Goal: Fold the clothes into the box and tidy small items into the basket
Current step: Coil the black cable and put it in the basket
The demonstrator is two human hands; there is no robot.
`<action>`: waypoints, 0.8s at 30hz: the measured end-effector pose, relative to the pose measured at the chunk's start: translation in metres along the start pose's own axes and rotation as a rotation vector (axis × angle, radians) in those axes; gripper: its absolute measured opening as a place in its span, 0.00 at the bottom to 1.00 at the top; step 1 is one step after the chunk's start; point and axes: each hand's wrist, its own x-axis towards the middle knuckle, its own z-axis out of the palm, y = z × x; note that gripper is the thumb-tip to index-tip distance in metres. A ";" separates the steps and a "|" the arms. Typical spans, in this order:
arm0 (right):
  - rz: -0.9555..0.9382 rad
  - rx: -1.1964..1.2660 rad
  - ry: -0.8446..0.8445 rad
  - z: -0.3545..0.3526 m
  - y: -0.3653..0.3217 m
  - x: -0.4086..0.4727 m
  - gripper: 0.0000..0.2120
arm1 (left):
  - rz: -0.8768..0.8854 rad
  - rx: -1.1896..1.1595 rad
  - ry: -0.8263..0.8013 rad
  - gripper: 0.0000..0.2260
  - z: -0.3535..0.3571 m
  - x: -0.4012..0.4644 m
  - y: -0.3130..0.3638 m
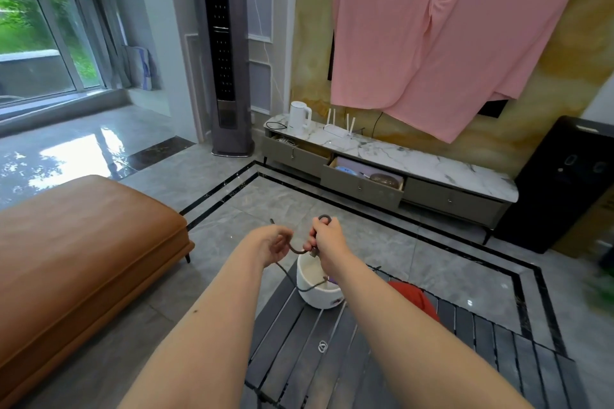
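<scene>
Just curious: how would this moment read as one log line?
left hand: grip on cable | right hand: grip on cable | white basket below on slatted table

We count two bare hands, the left hand and the right hand, sharing one dark cord. At six o'clock sits one white basket on one slatted table, with one red item beside it. At nine o'clock, one brown ottoman. At one o'clock, one pink sheet, one kettle, one router.
</scene>
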 end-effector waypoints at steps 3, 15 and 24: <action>0.013 -0.244 -0.010 -0.022 -0.001 -0.001 0.10 | 0.110 -0.096 0.114 0.11 0.008 0.015 -0.001; -0.030 -0.677 -0.164 -0.088 0.013 0.004 0.15 | 0.245 0.174 -0.087 0.10 0.072 0.011 -0.006; -0.219 -0.530 0.157 -0.098 0.006 0.012 0.07 | 0.359 0.305 0.018 0.13 0.078 0.023 -0.014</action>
